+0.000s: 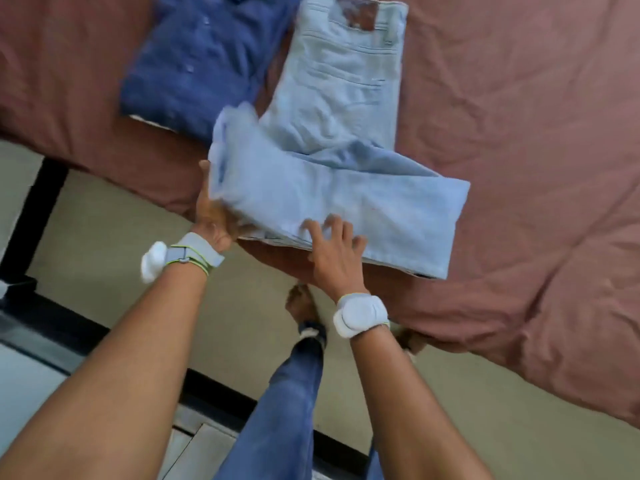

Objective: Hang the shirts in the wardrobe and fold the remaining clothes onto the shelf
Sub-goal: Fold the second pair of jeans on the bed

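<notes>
From my head view I see the light blue jeans [346, 109] lying on the bed [519, 133], which is covered in a reddish-brown sheet, close to the bed's near edge. The denim is pale and washed out, with a brown leather patch at the waistband and a stitched back pocket facing up; the waist end points toward the far edge. The leg part is folded back across the near edge, forming a broad flat band that lies crosswise over the rest. My left hand [211, 213] grips the left end of that folded band, fingers tucked under the cloth and thumb side up, lifting the hems a little; that end is blurred. My right hand [334, 251] rests on top of the band near its near edge, fingers spread and only slightly bent, pressing the cloth down without closing on it. Just beside the jeans, toward the far left of the bed, lies a folded dark blue shirt [194, 60].
</notes>
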Action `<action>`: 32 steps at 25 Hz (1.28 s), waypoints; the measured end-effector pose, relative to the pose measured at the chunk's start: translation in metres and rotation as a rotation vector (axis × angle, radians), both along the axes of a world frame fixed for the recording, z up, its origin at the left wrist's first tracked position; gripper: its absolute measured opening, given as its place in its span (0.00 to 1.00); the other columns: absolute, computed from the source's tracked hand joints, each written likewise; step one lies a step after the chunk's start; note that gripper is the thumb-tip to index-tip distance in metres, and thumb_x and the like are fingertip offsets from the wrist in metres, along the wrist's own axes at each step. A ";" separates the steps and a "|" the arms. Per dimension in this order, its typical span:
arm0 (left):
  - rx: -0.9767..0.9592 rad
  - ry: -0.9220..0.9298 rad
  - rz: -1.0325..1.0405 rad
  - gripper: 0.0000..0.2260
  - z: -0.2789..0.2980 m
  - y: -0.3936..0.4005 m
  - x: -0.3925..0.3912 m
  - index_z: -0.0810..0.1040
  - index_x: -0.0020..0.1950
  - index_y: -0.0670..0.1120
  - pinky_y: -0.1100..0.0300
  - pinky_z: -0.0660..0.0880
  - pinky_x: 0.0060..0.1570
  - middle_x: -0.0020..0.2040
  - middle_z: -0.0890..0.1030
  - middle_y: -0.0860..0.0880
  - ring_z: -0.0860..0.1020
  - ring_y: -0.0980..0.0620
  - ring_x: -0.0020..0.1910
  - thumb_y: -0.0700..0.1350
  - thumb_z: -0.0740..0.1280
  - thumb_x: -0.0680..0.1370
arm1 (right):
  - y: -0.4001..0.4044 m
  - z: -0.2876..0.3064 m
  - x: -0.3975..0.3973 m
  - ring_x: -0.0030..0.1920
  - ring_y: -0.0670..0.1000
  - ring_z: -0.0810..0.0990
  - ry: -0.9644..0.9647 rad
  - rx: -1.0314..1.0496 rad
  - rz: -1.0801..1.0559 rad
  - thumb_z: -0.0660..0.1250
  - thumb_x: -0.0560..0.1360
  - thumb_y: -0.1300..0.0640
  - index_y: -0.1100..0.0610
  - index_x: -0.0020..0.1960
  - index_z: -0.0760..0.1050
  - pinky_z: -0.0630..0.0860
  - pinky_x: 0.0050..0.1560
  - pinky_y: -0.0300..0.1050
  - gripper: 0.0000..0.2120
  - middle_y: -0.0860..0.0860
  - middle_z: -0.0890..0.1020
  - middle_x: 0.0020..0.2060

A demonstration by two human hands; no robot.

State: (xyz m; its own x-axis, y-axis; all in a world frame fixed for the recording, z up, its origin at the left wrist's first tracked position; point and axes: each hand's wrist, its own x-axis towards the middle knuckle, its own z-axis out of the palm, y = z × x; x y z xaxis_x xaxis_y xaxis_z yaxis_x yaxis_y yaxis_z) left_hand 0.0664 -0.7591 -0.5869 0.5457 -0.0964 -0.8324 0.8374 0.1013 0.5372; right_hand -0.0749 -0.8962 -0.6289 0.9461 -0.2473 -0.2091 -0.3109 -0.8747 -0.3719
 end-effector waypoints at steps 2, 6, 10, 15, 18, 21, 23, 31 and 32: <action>0.054 0.064 0.034 0.34 -0.012 0.040 0.014 0.82 0.54 0.55 0.42 0.76 0.53 0.47 0.85 0.52 0.80 0.42 0.55 0.74 0.46 0.74 | 0.021 -0.021 -0.002 0.66 0.60 0.61 0.249 0.028 0.071 0.68 0.72 0.54 0.44 0.68 0.63 0.63 0.61 0.61 0.27 0.55 0.63 0.68; 0.170 -0.030 -0.076 0.18 -0.019 0.046 0.027 0.82 0.53 0.45 0.54 0.80 0.49 0.51 0.83 0.47 0.82 0.44 0.52 0.59 0.68 0.75 | -0.003 -0.026 -0.014 0.69 0.56 0.59 0.207 0.065 -0.015 0.61 0.76 0.40 0.43 0.67 0.66 0.59 0.63 0.58 0.21 0.49 0.62 0.70; 0.444 -0.188 -0.344 0.12 -0.029 0.053 0.037 0.79 0.56 0.35 0.70 0.76 0.30 0.45 0.80 0.45 0.77 0.56 0.35 0.34 0.72 0.73 | -0.038 -0.025 -0.025 0.75 0.58 0.54 0.286 -0.064 -0.263 0.57 0.79 0.40 0.42 0.74 0.61 0.57 0.68 0.60 0.24 0.50 0.55 0.78; 0.592 -0.351 -0.484 0.12 -0.046 0.053 0.033 0.76 0.58 0.44 0.50 0.77 0.53 0.49 0.82 0.45 0.79 0.43 0.48 0.43 0.68 0.76 | -0.080 -0.026 -0.033 0.78 0.55 0.43 0.391 -0.113 -0.476 0.51 0.81 0.41 0.43 0.78 0.49 0.54 0.69 0.64 0.27 0.50 0.46 0.79; 1.150 -0.462 -0.617 0.27 -0.044 0.019 0.012 0.67 0.69 0.47 0.46 0.70 0.57 0.65 0.73 0.42 0.73 0.38 0.60 0.48 0.70 0.72 | -0.088 -0.018 -0.026 0.76 0.57 0.53 0.209 -0.116 -0.663 0.57 0.81 0.47 0.52 0.75 0.60 0.56 0.66 0.65 0.24 0.54 0.56 0.77; 1.375 -0.963 -0.810 0.28 -0.039 -0.019 -0.015 0.71 0.67 0.47 0.43 0.71 0.55 0.69 0.70 0.41 0.71 0.38 0.64 0.48 0.73 0.69 | -0.102 -0.013 -0.029 0.75 0.56 0.56 0.117 -0.100 -0.755 0.58 0.80 0.50 0.53 0.74 0.63 0.58 0.66 0.63 0.23 0.54 0.60 0.76; 1.159 -1.257 -1.155 0.26 -0.049 -0.052 -0.039 0.74 0.66 0.49 0.43 0.70 0.60 0.72 0.68 0.43 0.69 0.39 0.69 0.51 0.73 0.70 | -0.123 -0.011 -0.033 0.76 0.57 0.54 0.169 -0.110 -0.735 0.60 0.79 0.49 0.54 0.75 0.60 0.59 0.67 0.64 0.27 0.54 0.57 0.77; 0.897 -0.750 -1.746 0.42 -0.081 -0.116 -0.081 0.31 0.71 0.70 0.25 0.41 0.63 0.73 0.26 0.63 0.29 0.42 0.74 0.66 0.63 0.73 | -0.195 -0.050 -0.064 0.78 0.57 0.40 0.421 -0.132 -0.291 0.45 0.78 0.32 0.47 0.79 0.40 0.36 0.72 0.68 0.36 0.44 0.42 0.78; 0.907 -0.711 -1.761 0.43 -0.078 -0.120 -0.079 0.30 0.70 0.70 0.24 0.42 0.63 0.72 0.26 0.63 0.29 0.42 0.74 0.66 0.64 0.73 | -0.195 -0.052 -0.067 0.78 0.57 0.40 0.442 -0.097 -0.510 0.47 0.78 0.32 0.50 0.79 0.40 0.38 0.72 0.70 0.38 0.49 0.42 0.79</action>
